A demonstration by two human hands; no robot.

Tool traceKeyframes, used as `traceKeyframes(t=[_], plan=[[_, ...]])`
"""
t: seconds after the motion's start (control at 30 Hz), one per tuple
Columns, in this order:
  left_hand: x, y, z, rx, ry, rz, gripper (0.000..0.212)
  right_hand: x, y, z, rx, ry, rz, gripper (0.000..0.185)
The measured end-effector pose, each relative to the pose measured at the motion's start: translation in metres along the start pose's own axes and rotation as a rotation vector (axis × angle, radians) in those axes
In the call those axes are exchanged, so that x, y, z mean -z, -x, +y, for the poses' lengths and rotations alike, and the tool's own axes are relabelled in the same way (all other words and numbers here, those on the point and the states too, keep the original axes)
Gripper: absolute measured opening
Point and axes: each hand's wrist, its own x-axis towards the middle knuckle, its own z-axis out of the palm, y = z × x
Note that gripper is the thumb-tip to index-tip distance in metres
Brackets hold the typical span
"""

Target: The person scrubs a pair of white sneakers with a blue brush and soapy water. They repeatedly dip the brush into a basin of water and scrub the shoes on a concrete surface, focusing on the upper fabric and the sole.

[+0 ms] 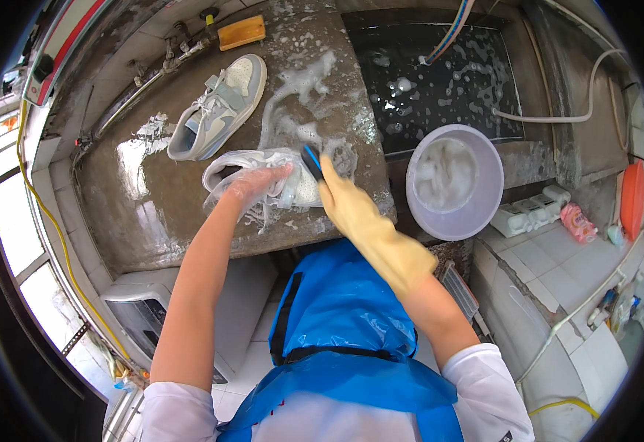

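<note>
A white and grey sneaker (305, 185) lies on its side or tilted on the wet stone counter (150, 232), its toe towards the right. My left hand (258, 182), in a thin clear plastic glove, grips it around the laces and tongue. In a cream rubber glove, my right hand (349, 204) holds a dark brush with a blue edge (312, 161) against the toe end; the bristles are hidden. The matching sneaker (222, 108) rests behind, its toe pointing to the back right. Suds (305, 132) spread over the counter beside both shoes.
A lilac bucket (490, 182) of foamy water stands at the right, before a sink of dark water (438, 88) with hoses. Metal pipes (150, 91) and an orange-yellow soap dish or block (242, 33) are at the back left. White bottles (529, 212) lie on the tiled ledge.
</note>
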Motion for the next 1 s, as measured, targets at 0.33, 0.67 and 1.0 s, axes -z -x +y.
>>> traceKeyframes(t=[0.33, 0.67, 1.0], plan=[[0.011, -0.033, -0.04, 0.04, -0.102, 0.177, 0.092, 0.008, -0.016, -0.015, 0.139, 0.066, 0.007, 0.059], [0.011, -0.028, -0.029, 0.03, -0.111, 0.172, 0.09, 0.01, -0.008, -0.014, 0.035, 0.126, -0.087, 0.063], [0.007, -0.032, -0.035, 0.044, -0.144, 0.201, 0.092, 0.008, -0.006, -0.006, 0.043, 0.22, -0.08, 0.062]])
